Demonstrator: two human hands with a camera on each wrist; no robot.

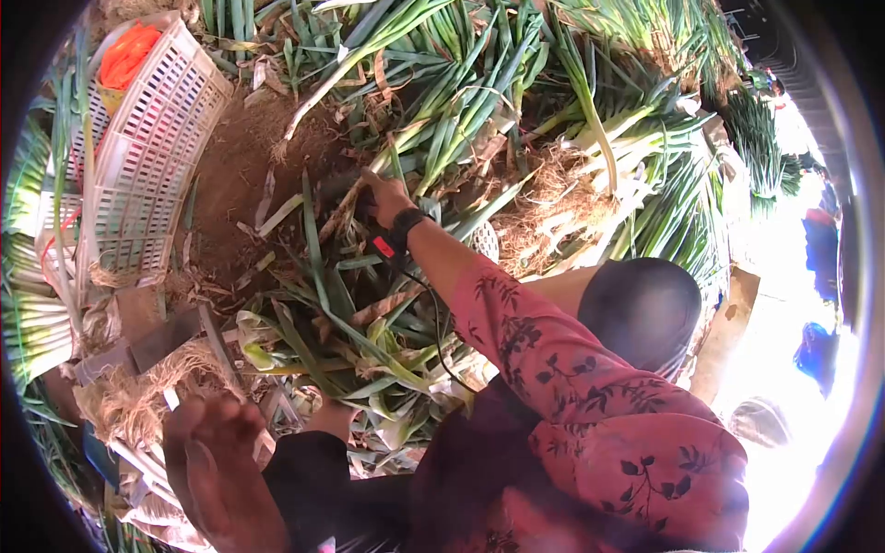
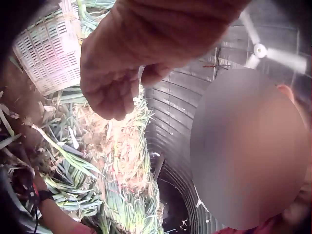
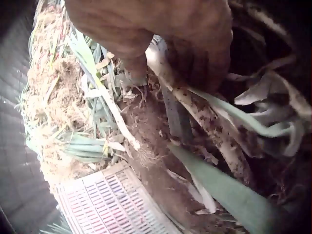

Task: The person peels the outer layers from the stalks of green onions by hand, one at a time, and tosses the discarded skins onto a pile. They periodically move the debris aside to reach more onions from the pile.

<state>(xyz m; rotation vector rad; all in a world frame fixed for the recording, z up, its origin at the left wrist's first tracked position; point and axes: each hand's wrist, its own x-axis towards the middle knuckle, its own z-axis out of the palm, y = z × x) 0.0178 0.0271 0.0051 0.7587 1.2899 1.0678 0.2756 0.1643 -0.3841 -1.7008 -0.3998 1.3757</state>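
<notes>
Holding: the right hand [image 3: 165, 24] has a soil-speckled pale stalk [image 3: 210, 119] between its thumb and bent fingers.
Stalk: low over the brown soil [image 1: 217, 184], slanting down from the hand, among green leaves and dry peelings.
Right fingers: curled downward; how tightly they press cannot be told.
Right wrist: a black band [image 1: 404, 227] with a red-marked device [image 1: 383, 246] beside it, below a pink leaf-patterned sleeve [image 1: 590, 387].
Left hand [image 1: 217, 452]: raised, apart from the stalk, holding nothing, fingers loosely bent and close together.
Near the right hand: a heap of long green onions [image 1: 461, 101] just beyond, and a single onion [image 3: 114, 107] with roots at its pale end lying on the soil.
Roots: a tan tangle [image 1: 562, 207] to the right of that hand in the head view.
Crate [image 1: 152, 147]: white, slotted, tilted, at the upper left of the head view, with an orange bag [image 1: 129, 55] inside.
Farther out: a dark-covered knee [image 1: 641, 309], and a white ceiling fan [image 2: 260, 50] under a ribbed roof [image 2: 170, 102].
</notes>
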